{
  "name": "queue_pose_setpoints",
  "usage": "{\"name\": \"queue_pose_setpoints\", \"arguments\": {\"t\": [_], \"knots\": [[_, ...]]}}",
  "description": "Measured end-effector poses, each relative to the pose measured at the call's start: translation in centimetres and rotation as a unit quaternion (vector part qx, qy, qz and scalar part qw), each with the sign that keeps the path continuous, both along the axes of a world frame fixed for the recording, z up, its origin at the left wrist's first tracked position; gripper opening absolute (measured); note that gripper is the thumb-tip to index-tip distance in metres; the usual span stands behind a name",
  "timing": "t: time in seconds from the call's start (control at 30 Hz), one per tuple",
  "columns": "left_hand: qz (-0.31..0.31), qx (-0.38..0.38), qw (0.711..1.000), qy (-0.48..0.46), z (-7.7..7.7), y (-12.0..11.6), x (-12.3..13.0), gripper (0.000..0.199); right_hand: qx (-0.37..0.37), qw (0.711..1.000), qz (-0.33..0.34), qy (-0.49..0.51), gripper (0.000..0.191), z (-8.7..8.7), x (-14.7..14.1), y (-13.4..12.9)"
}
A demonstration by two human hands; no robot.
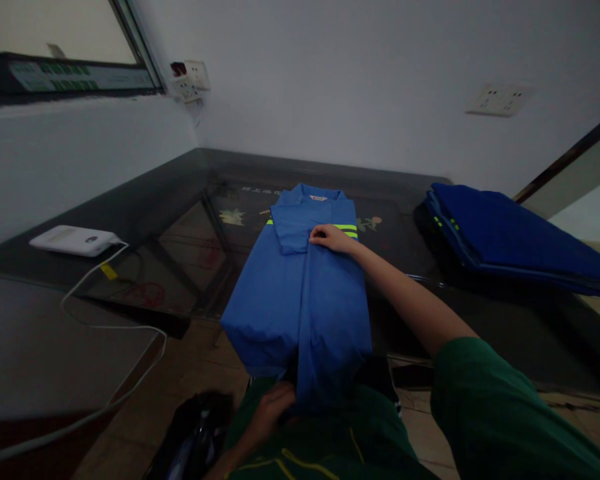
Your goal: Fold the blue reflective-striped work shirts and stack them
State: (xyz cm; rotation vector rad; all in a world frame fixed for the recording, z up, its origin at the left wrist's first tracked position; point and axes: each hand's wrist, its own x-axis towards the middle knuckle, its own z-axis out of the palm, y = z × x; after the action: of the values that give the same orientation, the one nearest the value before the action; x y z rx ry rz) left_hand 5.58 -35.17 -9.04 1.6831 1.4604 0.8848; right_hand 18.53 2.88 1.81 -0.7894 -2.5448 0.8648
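A blue work shirt [275,293] with yellow-green stripes lies partly folded on the dark glass table, collar toward the wall. Its lower end hangs over the near edge. One short sleeve [300,220] is folded across the upper part. My right hand [330,237] pinches the cloth just below that sleeve, thumb and fingertips together. At the hanging hem, close to my body, my left hand [279,402] is curled around the shirt's lower edge; its fingertips are partly hidden by the fabric.
A stack of folded darker blue clothes [525,233] sits on the right of the table [405,200]. To the left lies a white device [75,240] with a white cable [87,323] drooping over the edge. A dark bag-like object [195,430] is on the floor.
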Motion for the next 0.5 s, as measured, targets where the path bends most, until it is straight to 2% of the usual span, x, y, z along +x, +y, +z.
{"name": "queue_pose_setpoints", "arguments": {"t": [0.1,0.2,0.37,0.5], "knots": [[0.058,-0.039,0.997,-0.037,-1.6,0.8,0.0,0.019,0.006,1.000,-0.021,0.005,0.016,-0.1,-0.1,-0.3],[0.127,-0.075,0.987,-0.064,-2.2,1.9,0.3,0.018,0.056,0.997,-0.043,0.013,0.019,-0.5,-0.1,-0.8],[0.154,-0.086,0.982,-0.071,-3.0,3.6,0.8,0.024,0.182,0.981,-0.062,0.008,0.037,-1.2,0.1,-1.6],[0.144,-0.087,0.984,-0.055,-3.1,3.9,1.0,0.031,0.196,0.978,-0.071,-0.002,0.042,-1.5,0.1,-1.7]]}}
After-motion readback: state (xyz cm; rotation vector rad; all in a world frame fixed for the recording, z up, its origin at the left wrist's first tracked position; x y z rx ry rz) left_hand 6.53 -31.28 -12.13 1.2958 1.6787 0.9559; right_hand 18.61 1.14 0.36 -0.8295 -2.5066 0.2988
